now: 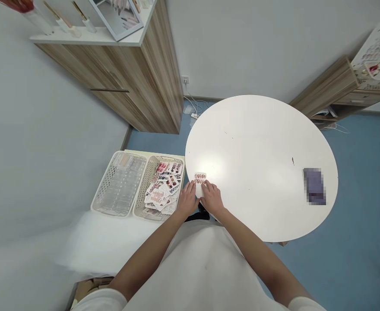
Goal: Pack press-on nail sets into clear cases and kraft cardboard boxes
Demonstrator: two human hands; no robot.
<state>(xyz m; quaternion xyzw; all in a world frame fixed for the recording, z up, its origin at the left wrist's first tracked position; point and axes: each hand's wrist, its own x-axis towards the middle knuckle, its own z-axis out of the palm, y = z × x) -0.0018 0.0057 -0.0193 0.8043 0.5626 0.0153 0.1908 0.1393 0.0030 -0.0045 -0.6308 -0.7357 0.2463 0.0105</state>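
A small white card of press-on nails (200, 176), with rows of reddish-brown nails, is at the near left edge of the round white table (261, 138). My left hand (188, 199) grips its lower left corner with the fingertips. On the opposite lower corner are the fingers of my right hand (212, 198), closed on it too. Both thumbs point inward below the card, nearly meeting. Whether the card rests flat on the tabletop or is slightly lifted, I cannot tell.
Left of the table, one white basket (139, 203) holds a heap of nail cards; the basket beside it (96, 196) holds clear plastic cases (120, 185). A pixelated purple item (315, 185) lies on the table's right side. Wooden cabinets (159, 82) stand behind.
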